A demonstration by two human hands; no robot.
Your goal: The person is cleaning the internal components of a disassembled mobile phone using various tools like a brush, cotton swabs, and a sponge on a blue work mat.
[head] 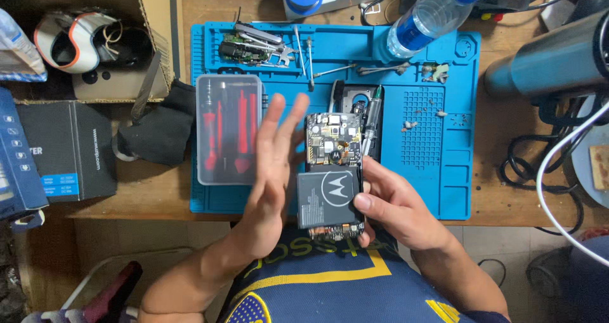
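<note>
Opened phone (332,171), back cover off, sits at frame centre, held over the near edge of the blue work mat (444,190); its circuit board (331,142) shows in the upper half, dark battery (327,199) in the lower half.

Far left of frame: black box (66,148) on the wooden tabletop (158,190), cardboard box (155,18) above it with a white and orange helmet-like object (70,40) inside. A black cloth (162,129) lies just right of the black box.

On the mat's left part, a clear plastic case of red-handled screwdrivers (228,129). Left hand (269,177) is raised just right of the case, fingers straight and spread, palm turned toward the phone, grip wide and holding nothing; whether it touches the phone's left edge cannot be told.

Right hand (396,202) has the phone by its right edge and lower corner, thumb pressed on the battery's right side, grip closed on the phone.

Upper centre of the mat: small loose parts and tweezers (260,44). A syringe-like tube (371,117) lies just right of the circuit board. A clear water bottle with blue label (425,18) lies tilted at upper right centre. Far right: a dark grey cylindrical tool (545,63) and black cables (526,164).
</note>
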